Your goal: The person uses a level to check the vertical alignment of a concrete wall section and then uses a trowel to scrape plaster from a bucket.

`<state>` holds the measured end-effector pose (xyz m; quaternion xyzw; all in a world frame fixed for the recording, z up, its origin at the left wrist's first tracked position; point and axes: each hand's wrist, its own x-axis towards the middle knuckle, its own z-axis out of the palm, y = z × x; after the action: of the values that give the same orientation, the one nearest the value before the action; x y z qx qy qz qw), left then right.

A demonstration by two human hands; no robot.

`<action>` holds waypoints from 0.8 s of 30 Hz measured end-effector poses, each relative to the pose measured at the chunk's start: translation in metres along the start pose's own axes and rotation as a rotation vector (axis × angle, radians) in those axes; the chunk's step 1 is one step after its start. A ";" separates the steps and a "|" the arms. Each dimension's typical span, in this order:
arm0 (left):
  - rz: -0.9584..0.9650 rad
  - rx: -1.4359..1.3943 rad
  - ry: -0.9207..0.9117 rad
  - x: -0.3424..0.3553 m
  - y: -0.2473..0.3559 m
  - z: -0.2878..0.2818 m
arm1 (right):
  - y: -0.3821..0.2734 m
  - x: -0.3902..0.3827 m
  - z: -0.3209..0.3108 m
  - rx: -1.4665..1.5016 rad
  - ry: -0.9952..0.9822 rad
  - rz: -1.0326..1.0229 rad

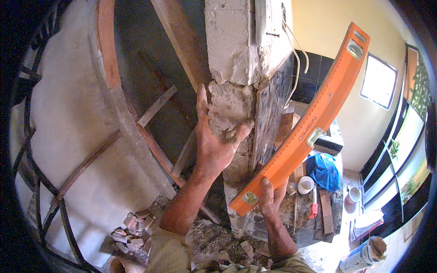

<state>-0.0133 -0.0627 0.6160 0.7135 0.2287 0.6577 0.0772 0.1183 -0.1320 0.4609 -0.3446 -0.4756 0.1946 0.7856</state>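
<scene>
My left hand (216, 148) reaches up to the rough block pillar (230, 102), its fingers spread along the left side and its thumb apart on the right. A small grey lump, perhaps mortar, shows between thumb and fingers; I cannot tell whether it sits on the hand or the pillar. My right hand (272, 200) grips a long orange spirit level (302, 132) near its lower end. The level slants up to the right, in front of the worktop, and its vials show at both ends and the middle. Its lower end comes close to the pillar's base.
Right of the pillar, a cluttered worktop (282, 225) carries a white cup (305, 185), a blue plastic bag (324, 170) and a red-tipped brush (314, 207). Broken bricks (133, 232) lie lower left. A wooden beam (180, 38) slopes toward the pillar. Loose cables (296, 59) hang beside it.
</scene>
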 end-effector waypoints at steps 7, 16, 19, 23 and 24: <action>-0.106 -0.210 -0.026 0.002 -0.016 -0.006 | 0.001 -0.001 0.006 0.017 0.022 0.071; -0.072 -0.193 -0.063 0.009 -0.013 -0.006 | 0.004 0.000 0.003 -0.018 0.031 0.008; -0.057 -0.109 -0.031 0.006 -0.002 -0.003 | 0.010 -0.002 0.001 0.059 0.054 0.032; -0.120 -0.163 -0.007 0.002 0.010 -0.003 | 0.006 -0.003 -0.001 0.016 0.045 0.009; -0.119 -0.167 -0.010 0.002 0.009 -0.002 | 0.003 -0.002 0.001 0.056 0.034 0.020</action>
<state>-0.0130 -0.0704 0.6214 0.6932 0.2146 0.6651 0.1765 0.1162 -0.1309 0.4576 -0.3303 -0.4531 0.2097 0.8010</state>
